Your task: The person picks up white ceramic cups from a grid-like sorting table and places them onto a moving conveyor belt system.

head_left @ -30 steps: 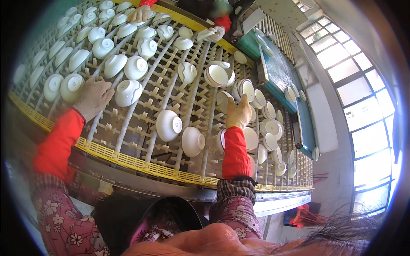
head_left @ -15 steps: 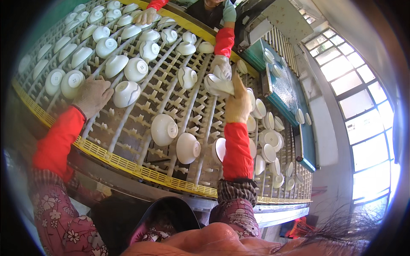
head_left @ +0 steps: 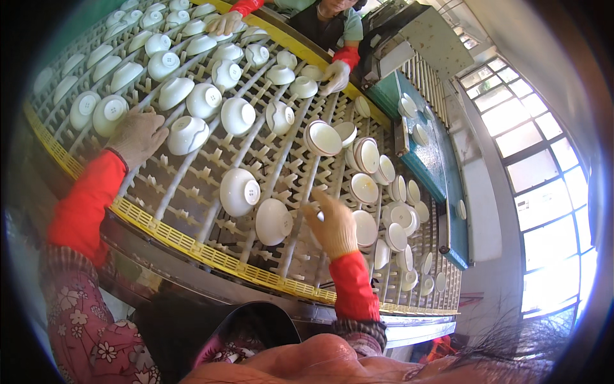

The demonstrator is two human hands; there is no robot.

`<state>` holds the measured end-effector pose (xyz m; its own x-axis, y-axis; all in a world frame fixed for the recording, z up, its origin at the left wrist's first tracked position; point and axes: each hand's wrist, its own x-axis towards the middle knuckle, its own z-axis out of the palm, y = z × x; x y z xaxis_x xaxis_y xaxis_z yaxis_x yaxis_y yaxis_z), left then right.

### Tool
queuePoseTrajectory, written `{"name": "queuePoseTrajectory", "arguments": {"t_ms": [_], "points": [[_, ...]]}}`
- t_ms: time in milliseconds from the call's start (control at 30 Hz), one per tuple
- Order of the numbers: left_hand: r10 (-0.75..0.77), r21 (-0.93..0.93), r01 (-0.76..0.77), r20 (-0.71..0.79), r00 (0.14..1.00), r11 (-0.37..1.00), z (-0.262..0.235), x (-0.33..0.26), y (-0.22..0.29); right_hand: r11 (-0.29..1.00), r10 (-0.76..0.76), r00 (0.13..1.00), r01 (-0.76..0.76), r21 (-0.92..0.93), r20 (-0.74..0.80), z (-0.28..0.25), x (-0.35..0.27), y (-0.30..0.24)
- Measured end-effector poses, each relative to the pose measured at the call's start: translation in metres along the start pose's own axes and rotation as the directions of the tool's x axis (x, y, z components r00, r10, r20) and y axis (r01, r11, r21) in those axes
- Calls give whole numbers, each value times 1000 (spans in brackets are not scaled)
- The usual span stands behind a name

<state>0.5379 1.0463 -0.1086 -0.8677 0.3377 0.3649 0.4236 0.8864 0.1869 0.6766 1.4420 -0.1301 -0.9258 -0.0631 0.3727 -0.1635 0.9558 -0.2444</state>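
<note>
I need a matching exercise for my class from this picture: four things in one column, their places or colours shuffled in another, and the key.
Column one
1. Left hand
2. Near edge strip
3. Right hand
4. Side belt

Column two
A. Near the middle of the picture
B. Teal, with a few bowls on it
C. In the left part of the picture, beside upturned bowls
D. Yellow

Right pairs: 1-C, 2-D, 3-A, 4-B

Gloved hands [head_left: 332, 225] among white bowls [head_left: 236, 192] on a pegged conveyor [head_left: 192, 248], co-worker [head_left: 318, 27] opposite
</note>
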Motion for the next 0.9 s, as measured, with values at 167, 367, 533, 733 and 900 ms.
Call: {"name": "queuePoseTrajectory", "arguments": {"t_ms": [167,367,533,733,900], "points": [[13,99,-13,-7,1000,995,8,4,4,985,151,978,-138,-101,141,-7,-58,-8],[-36,211,16,87,996,977,2,8,13,762,432,896,-424,490,103,-19,-15,-15],[-28,191,17,52,998,982,3,9,26,181,447,888,-207,962,107,-3,47,8],[-56,231,50,20,998,972,3,2,22,652,388,914,-181,736,-120,21,92,20],[-78,252,61,56,995,966,13,5,24,990,129,981,-136,-43,-146,36,122,39]]}}
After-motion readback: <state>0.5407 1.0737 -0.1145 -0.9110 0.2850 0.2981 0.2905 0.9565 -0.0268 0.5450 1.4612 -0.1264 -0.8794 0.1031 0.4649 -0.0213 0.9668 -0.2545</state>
